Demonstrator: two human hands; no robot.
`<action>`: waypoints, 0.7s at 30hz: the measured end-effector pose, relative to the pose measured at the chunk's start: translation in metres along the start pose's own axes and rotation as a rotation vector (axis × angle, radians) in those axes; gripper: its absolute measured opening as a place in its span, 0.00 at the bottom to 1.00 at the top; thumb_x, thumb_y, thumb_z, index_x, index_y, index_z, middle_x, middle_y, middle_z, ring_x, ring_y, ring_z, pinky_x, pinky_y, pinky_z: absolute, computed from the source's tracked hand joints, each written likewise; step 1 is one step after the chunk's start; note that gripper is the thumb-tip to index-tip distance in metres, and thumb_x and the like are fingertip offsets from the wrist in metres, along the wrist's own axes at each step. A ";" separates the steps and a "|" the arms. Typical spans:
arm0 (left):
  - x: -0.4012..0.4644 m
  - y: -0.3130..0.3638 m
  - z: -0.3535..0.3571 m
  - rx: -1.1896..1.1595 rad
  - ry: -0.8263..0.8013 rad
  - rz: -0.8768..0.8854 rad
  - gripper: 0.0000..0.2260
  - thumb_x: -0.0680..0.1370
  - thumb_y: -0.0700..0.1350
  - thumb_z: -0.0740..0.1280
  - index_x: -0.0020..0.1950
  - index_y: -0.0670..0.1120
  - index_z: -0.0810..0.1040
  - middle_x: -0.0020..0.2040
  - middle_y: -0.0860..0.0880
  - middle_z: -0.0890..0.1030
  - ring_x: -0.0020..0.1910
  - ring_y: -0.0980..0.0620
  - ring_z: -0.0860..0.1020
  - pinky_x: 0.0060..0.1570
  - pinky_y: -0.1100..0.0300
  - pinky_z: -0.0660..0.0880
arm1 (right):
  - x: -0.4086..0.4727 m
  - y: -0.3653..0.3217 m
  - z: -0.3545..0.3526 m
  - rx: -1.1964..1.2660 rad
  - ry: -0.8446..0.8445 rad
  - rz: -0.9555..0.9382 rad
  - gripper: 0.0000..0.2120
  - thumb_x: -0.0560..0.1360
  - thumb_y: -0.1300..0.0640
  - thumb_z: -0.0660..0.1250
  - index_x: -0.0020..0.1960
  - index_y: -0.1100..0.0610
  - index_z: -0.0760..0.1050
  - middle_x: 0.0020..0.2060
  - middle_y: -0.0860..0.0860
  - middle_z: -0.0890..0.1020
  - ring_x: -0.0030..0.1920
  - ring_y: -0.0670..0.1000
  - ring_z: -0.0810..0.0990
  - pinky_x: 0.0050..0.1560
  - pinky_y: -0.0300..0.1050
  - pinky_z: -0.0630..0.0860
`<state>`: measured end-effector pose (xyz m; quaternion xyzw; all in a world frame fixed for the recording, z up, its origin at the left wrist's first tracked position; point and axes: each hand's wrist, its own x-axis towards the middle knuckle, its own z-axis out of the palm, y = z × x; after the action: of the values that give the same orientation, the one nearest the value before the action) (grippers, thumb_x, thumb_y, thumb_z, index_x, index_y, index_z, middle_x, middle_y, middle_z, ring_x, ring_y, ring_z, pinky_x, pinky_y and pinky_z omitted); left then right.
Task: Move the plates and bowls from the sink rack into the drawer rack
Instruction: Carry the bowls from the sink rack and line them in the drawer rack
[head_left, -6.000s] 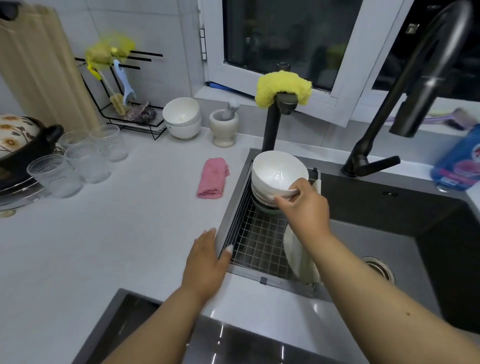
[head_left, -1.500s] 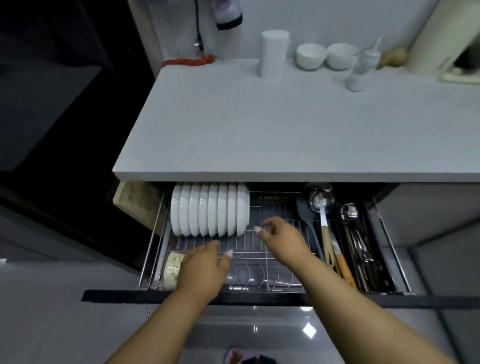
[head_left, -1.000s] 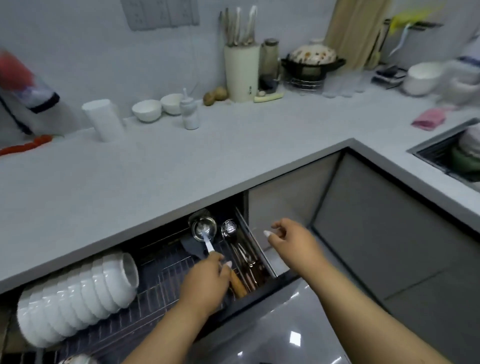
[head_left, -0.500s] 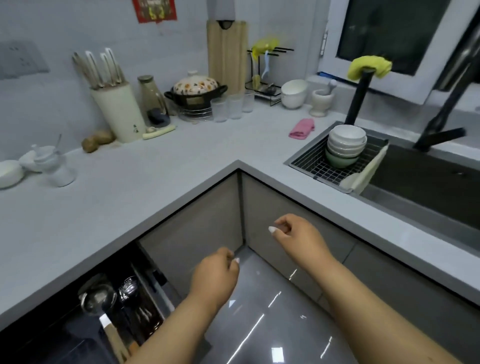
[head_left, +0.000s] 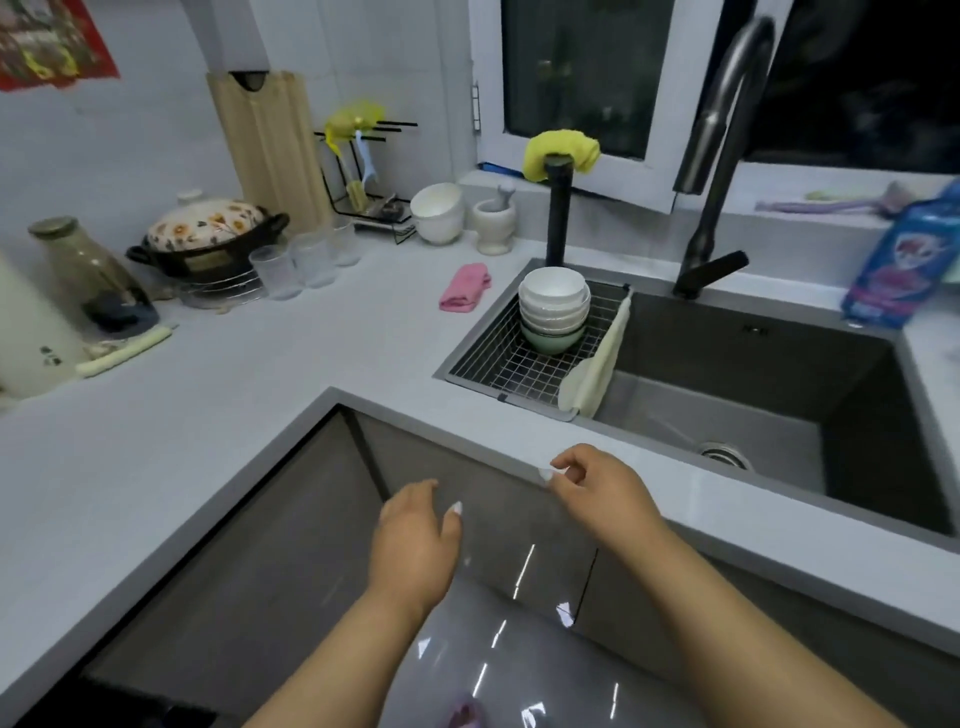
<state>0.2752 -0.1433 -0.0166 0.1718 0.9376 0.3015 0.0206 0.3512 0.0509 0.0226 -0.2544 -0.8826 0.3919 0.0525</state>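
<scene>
Bowls (head_left: 554, 312) at sink rack (head_left: 498, 358) far edge; both hands (head_left: 415, 540) empty, below counter edge (head_left: 457, 436)

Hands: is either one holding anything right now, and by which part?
Nothing is held. The left hand and right hand hang bare in front of the cabinet, fingers loosely curled, apart from the stacked bowls.

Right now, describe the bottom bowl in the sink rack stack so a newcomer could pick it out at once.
Find the dark sink under the window; a wire sink rack sits across its left end. One stack of bowls stands on the rack's far part. The target is the bottom bowl: pale green, while every bowl nested above it is white.
</scene>
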 end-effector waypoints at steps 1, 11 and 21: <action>0.012 0.005 0.004 -0.002 0.005 0.022 0.21 0.79 0.50 0.62 0.69 0.41 0.70 0.67 0.45 0.73 0.67 0.45 0.68 0.67 0.56 0.63 | 0.008 0.003 -0.004 -0.002 0.013 0.019 0.12 0.75 0.46 0.65 0.55 0.51 0.76 0.44 0.47 0.80 0.45 0.48 0.77 0.43 0.40 0.69; 0.165 0.021 0.049 0.034 -0.094 0.112 0.27 0.80 0.54 0.57 0.75 0.41 0.58 0.76 0.42 0.59 0.76 0.45 0.55 0.75 0.53 0.52 | 0.125 0.006 -0.019 0.081 0.114 0.167 0.12 0.76 0.48 0.65 0.57 0.52 0.75 0.40 0.46 0.78 0.39 0.46 0.76 0.37 0.40 0.70; 0.288 0.005 0.082 0.342 -0.234 0.272 0.36 0.78 0.64 0.45 0.78 0.43 0.42 0.79 0.42 0.45 0.77 0.46 0.41 0.75 0.50 0.41 | 0.267 -0.016 -0.014 0.103 0.159 0.216 0.19 0.77 0.49 0.65 0.66 0.53 0.68 0.40 0.52 0.81 0.39 0.48 0.78 0.43 0.45 0.75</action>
<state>0.0176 0.0030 -0.0619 0.3310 0.9345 0.1166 0.0588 0.1181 0.1824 0.0153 -0.3752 -0.8218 0.4187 0.0928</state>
